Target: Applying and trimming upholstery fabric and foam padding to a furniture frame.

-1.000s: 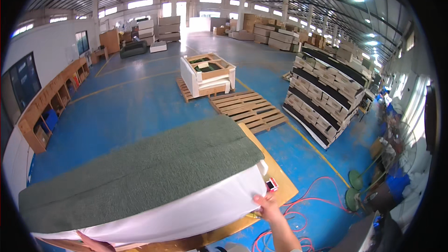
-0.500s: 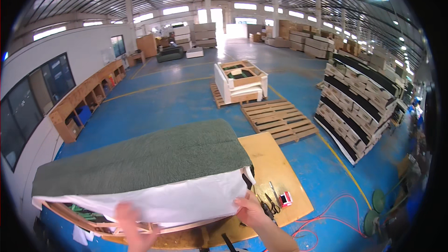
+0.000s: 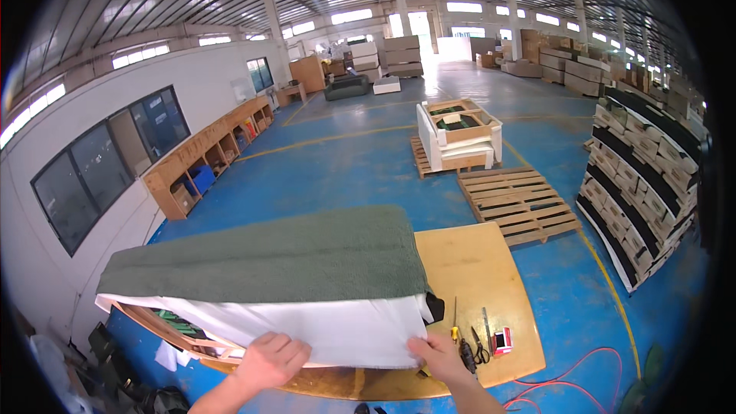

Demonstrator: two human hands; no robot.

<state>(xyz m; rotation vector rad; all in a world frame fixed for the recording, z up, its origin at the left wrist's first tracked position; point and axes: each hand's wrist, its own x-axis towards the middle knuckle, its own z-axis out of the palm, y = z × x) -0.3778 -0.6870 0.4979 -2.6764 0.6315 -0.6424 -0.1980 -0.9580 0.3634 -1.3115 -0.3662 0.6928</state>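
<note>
A long upholstered piece lies on the table in front of me, covered on top with green fleecy fabric (image 3: pixel 268 261). White cloth (image 3: pixel 330 330) hangs down its near side. My left hand (image 3: pixel 274 359) is closed on the lower edge of this cloth, near its middle. With thumb and fingers pressed together, my right hand (image 3: pixel 438 356) grips the cloth at its right corner. To the left, a wooden frame (image 3: pixel 146 324) with green strips inside shows below the cloth. Black material (image 3: pixel 435 307) sticks out at the right end.
The yellow table (image 3: pixel 468 261) bears a screwdriver (image 3: pixel 455 331), black scissors (image 3: pixel 481 346), a dark tool (image 3: pixel 467 354) and a red-and-white box (image 3: pixel 502 340). A red hose (image 3: pixel 571 383) lies on the blue floor. Beyond are a wooden pallet (image 3: pixel 517 203) and stacked frames (image 3: pixel 640 184).
My left hand, blurred before, has settled on the cloth's lower edge. The cloth now hangs flatter and lower at the right. The whole view has swung to the left.
</note>
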